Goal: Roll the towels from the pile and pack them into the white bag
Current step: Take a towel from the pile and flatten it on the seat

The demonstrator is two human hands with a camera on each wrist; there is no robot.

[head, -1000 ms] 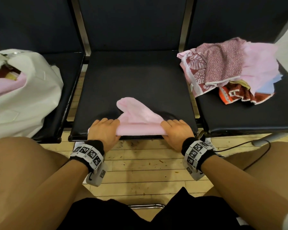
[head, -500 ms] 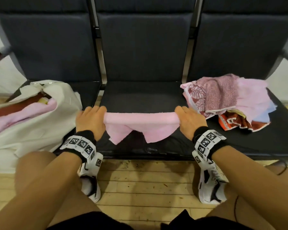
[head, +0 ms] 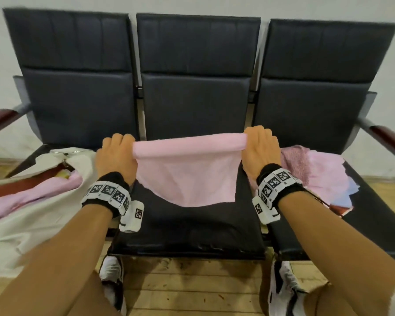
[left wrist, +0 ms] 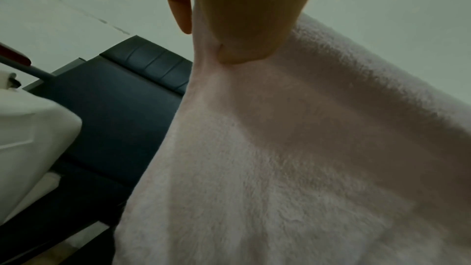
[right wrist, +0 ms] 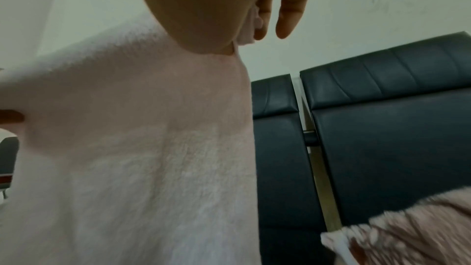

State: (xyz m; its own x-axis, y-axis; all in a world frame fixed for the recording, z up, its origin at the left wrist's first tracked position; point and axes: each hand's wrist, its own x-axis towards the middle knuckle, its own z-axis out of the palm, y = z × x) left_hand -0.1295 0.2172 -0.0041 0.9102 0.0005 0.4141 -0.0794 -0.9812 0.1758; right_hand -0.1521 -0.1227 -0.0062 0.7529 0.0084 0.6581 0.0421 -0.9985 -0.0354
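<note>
Pink towel [head: 187, 169], partly rolled, is held in the air over the middle seat [head: 187, 226]: your left hand [head: 116, 153] grips one end of the roll, your right hand [head: 259, 151] the other, fingers curled round it, loose cloth hanging below. White bag [head: 32, 208] sits on the left seat; the towel pile [head: 319, 172] lies on the right seat.

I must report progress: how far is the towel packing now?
Done: the white bag already holds pink and dark red cloth. In hand: the left hand and right hand hold a half-rolled pink towel above the seat. Left: the towel pile.
</note>
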